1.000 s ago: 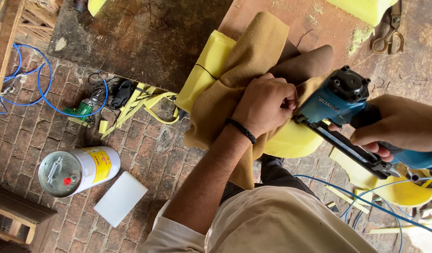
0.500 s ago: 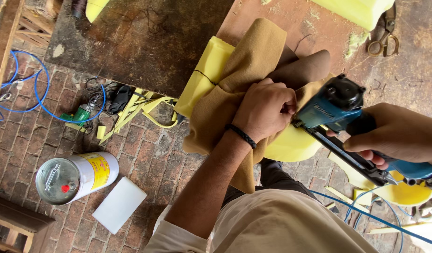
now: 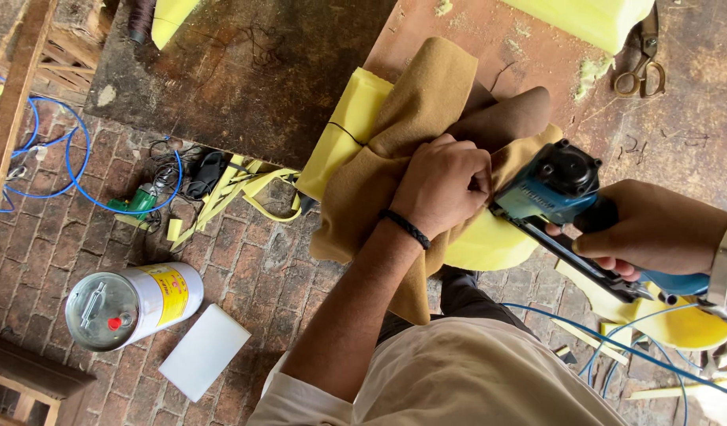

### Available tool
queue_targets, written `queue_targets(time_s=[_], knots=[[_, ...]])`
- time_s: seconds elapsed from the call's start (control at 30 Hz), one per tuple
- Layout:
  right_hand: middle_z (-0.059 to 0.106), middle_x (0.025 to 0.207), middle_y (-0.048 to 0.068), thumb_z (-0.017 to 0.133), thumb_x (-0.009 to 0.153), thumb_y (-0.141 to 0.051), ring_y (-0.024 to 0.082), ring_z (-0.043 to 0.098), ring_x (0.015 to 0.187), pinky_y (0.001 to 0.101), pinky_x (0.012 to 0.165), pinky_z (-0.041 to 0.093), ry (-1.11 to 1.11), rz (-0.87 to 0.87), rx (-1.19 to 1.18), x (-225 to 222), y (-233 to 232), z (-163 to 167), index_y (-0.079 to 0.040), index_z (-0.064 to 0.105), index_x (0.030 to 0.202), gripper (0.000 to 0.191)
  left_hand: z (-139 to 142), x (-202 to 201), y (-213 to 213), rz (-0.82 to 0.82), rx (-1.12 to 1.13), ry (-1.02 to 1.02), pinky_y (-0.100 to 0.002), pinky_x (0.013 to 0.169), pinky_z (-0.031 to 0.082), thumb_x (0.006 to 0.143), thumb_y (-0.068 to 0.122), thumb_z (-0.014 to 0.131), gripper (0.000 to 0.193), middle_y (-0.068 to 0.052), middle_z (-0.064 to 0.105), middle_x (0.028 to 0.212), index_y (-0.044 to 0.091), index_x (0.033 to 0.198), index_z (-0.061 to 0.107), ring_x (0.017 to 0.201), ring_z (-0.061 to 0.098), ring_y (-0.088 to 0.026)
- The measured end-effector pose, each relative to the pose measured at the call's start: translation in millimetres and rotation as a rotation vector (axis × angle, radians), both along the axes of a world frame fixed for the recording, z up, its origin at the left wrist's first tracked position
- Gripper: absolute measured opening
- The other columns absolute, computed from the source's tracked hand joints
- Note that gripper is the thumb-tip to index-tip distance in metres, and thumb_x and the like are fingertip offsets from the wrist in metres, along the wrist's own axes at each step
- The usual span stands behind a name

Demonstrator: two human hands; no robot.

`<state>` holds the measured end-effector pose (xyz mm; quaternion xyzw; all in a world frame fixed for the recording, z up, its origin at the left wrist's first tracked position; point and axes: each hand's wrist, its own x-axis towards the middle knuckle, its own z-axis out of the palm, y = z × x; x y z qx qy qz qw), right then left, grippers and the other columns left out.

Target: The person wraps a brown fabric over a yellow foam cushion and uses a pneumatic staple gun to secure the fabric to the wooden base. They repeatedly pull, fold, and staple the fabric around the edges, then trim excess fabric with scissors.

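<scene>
Left hand point(image 3: 446, 185) presses tan fabric point(image 3: 415, 118) over yellow foam point(image 3: 348, 130) at the worktop point(image 3: 245, 71) edge; right hand point(image 3: 655, 229), at three o'clock, grips the blue stapler point(image 3: 557, 189). Fastening seems partway; loose fabric hangs.

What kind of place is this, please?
Most likely a small upholstery workshop. The left hand presses tan fabric over yellow foam while the right hand holds a blue staple gun. Scissors lie on the worn workbench, above a brick floor.
</scene>
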<state>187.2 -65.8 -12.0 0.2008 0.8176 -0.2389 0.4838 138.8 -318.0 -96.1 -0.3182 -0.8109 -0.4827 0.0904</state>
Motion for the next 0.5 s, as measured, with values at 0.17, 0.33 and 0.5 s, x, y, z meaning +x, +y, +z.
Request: queue_targets(time_s=[0.17,0.33,0.5], knots=[[0.071,0.066,0.02,0.08,0.083,-0.001,0.028,0.067,0.052,0.0431,0.052,0.059,0.121,-0.259,-0.173,22,44,-32,0.005,0.059,0.097,0.026,1,0,2,-0.024,0.029,0.001,-0.039,0.074,0.05,0.071,0.003,0.079,0.025,-0.002,0.062,0.07,0.013,0.067,0.057,0.071,0.06,-0.026],[0.067,0.067,0.018,0.08,0.08,-0.004,0.025,0.065,0.055,0.0432,0.053,0.058,0.241,-0.174,-0.209,42,58,-48,0.004,0.064,0.083,0.018,1,2,1,-0.038,0.024,-0.011,-0.039,0.074,0.05,0.07,0.002,0.078,0.024,-0.002,0.062,0.072,0.013,0.068,0.057,0.073,0.06,-0.027],[0.068,0.063,0.017,0.08,0.078,-0.009,0.024,0.065,0.053,0.041,0.054,0.057,0.247,-0.128,-0.178,43,56,-44,0.002,0.065,0.079,0.018,1,3,2,-0.034,0.004,-0.024,-0.039,0.073,0.049,0.069,0.001,0.079,0.025,-0.001,0.062,0.071,0.013,0.069,0.057,0.072,0.06,-0.025]])
